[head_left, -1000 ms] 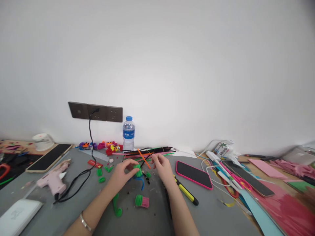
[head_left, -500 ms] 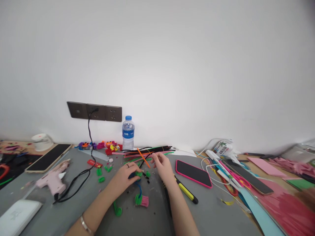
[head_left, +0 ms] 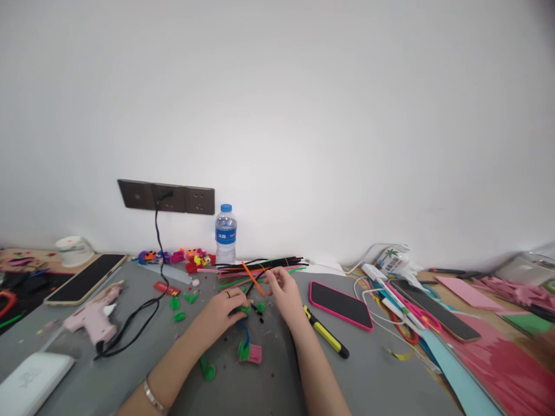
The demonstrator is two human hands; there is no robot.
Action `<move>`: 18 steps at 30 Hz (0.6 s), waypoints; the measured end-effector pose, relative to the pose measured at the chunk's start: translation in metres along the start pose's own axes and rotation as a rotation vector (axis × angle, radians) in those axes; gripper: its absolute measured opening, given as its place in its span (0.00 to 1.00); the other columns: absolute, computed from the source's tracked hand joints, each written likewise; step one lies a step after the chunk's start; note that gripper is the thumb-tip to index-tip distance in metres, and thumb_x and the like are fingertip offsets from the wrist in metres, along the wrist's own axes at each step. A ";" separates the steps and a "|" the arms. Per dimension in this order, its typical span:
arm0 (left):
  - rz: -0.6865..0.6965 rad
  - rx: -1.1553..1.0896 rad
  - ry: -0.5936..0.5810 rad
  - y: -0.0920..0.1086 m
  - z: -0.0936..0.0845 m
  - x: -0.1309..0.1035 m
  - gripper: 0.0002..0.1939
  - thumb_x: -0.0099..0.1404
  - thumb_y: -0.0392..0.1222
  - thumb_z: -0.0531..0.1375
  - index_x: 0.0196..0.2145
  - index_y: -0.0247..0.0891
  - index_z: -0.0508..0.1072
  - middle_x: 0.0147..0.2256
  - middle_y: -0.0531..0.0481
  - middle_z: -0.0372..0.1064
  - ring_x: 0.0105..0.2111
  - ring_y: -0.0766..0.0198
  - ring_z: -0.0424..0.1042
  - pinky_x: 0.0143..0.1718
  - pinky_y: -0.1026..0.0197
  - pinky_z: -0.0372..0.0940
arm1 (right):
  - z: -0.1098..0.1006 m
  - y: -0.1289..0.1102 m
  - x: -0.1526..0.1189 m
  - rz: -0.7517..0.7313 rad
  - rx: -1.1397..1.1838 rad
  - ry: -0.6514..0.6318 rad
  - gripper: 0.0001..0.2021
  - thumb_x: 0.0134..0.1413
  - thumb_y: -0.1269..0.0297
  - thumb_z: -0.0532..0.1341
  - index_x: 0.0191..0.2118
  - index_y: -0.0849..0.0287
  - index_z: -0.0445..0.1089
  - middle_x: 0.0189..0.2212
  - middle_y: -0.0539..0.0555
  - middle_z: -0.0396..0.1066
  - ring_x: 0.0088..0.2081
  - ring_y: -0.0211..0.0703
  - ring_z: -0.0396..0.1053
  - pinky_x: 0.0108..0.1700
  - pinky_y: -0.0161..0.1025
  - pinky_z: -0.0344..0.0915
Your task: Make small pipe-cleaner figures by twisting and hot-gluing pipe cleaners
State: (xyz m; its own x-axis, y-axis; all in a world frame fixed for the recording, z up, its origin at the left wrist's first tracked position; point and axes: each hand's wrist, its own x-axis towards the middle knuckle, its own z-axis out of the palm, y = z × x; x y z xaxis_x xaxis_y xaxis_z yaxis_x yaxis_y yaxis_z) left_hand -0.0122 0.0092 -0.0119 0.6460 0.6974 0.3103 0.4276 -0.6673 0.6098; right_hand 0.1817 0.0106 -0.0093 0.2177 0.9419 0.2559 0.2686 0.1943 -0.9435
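Observation:
My left hand is closed, its thumb and fingers pinched around a small green fuzzy piece that is mostly hidden. A blue pipe cleaner runs down from there to a green and pink fuzzy block on the grey mat. My right hand has its fingers curled and pinched beside the orange pipe cleaner; whatever it holds is too small to make out. Between the hands lie a green bit and several small black pieces. A curled green pipe cleaner lies below my left wrist.
Behind my hands lies a pile of pipe cleaners, with a water bottle beside it. A yellow utility knife and pink-cased phone lie right. Left are a pink glue gun, its black cord and a white box.
My right hand has shifted very slightly up and left. The left hand keeps its pinch with barely any movement.

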 end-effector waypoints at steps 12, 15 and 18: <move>-0.345 -0.456 0.316 -0.006 -0.003 0.001 0.14 0.60 0.51 0.59 0.37 0.39 0.73 0.34 0.48 0.74 0.35 0.57 0.73 0.34 0.59 0.69 | -0.007 -0.002 0.002 0.013 -0.032 0.044 0.19 0.52 0.43 0.56 0.29 0.56 0.64 0.26 0.51 0.69 0.20 0.40 0.63 0.24 0.37 0.63; -0.459 -0.681 0.314 -0.001 -0.002 0.003 0.20 0.57 0.56 0.61 0.38 0.37 0.74 0.29 0.49 0.71 0.29 0.61 0.71 0.27 0.61 0.68 | -0.009 -0.004 0.002 0.021 -0.026 0.050 0.19 0.52 0.43 0.56 0.29 0.57 0.64 0.26 0.51 0.68 0.20 0.39 0.63 0.24 0.37 0.63; -0.591 -0.927 0.329 0.007 -0.001 0.004 0.22 0.54 0.57 0.64 0.38 0.36 0.74 0.27 0.52 0.70 0.24 0.66 0.68 0.27 0.62 0.68 | -0.010 -0.004 0.003 0.018 -0.023 0.059 0.19 0.52 0.43 0.56 0.29 0.56 0.64 0.26 0.51 0.68 0.21 0.40 0.64 0.25 0.37 0.64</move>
State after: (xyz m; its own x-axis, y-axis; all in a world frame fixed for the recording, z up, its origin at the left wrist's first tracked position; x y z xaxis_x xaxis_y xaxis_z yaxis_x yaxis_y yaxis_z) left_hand -0.0075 0.0079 -0.0054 0.2448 0.9632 -0.1108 -0.1092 0.1409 0.9840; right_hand 0.1906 0.0097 -0.0031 0.2774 0.9273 0.2511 0.2850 0.1702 -0.9433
